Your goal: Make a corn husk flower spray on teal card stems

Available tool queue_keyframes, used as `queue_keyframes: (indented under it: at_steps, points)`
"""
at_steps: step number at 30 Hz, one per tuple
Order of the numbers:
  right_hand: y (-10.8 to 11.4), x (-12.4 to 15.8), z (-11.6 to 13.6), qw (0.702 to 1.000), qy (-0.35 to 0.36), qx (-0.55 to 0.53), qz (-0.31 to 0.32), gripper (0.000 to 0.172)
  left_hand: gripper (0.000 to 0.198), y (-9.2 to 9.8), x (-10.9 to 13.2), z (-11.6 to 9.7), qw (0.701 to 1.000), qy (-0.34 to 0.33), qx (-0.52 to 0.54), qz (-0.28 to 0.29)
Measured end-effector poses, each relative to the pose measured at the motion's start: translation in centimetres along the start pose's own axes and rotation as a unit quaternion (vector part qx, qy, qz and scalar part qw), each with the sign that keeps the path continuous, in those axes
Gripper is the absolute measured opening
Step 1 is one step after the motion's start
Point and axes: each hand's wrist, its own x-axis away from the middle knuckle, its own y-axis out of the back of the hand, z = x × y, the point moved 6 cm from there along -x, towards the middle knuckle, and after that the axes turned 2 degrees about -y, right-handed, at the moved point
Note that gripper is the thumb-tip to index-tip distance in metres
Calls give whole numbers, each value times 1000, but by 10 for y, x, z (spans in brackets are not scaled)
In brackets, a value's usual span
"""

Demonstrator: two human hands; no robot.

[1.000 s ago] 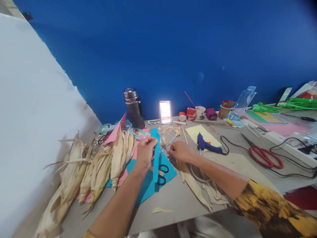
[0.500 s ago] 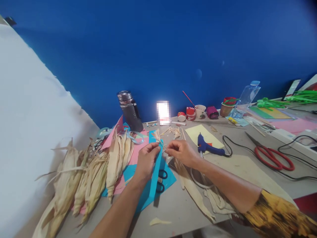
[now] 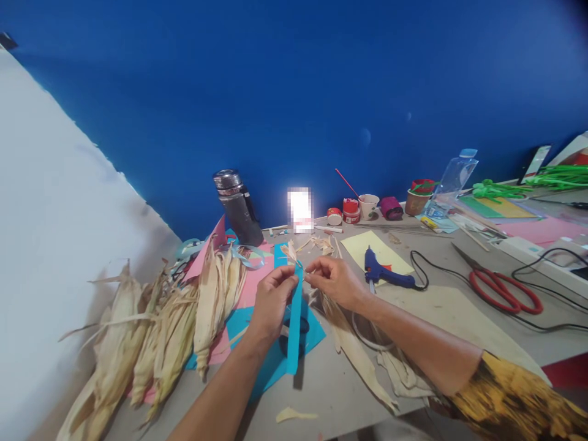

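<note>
My left hand (image 3: 272, 298) pinches the top of a long blue paper strip (image 3: 294, 324), which hangs down over the table. A small dried husk tuft (image 3: 291, 250) sticks up just above its fingers. My right hand (image 3: 334, 280) is closed in a pinch right beside it, fingertips almost touching the left ones at the strip's top. Whether the right fingers hold the strip or the tuft's thin stem I cannot make out. Under the strip lie black-handled scissors (image 3: 301, 326), mostly hidden, on a blue paper sheet (image 3: 275, 361).
Dried corn husks (image 3: 151, 331) are piled at the left, more husk strips (image 3: 362, 355) under my right arm. A blue glue gun (image 3: 383, 274), red scissors (image 3: 500, 288), black cables, a dark flask (image 3: 236, 205), cups and paint pots stand further back.
The blue strip now hangs lower and straighter from my left fingers, covering the black scissors. Both hands have stayed close together; the view has shifted slightly.
</note>
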Motion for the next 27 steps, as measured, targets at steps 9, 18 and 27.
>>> queue_keyframes:
  at_steps: [9,18,27]
  points:
    - [1,-1,-2,1000,-11,-23,0,29,25,-4,2,-2,1000,1,14,-5]
    - [-7,3,-3,998,-29,-48,17,27,25,-5,1,-1,999,14,39,-19]
    - [-13,8,-1,996,-27,-58,56,17,22,-4,2,-2,1000,6,-10,-29]
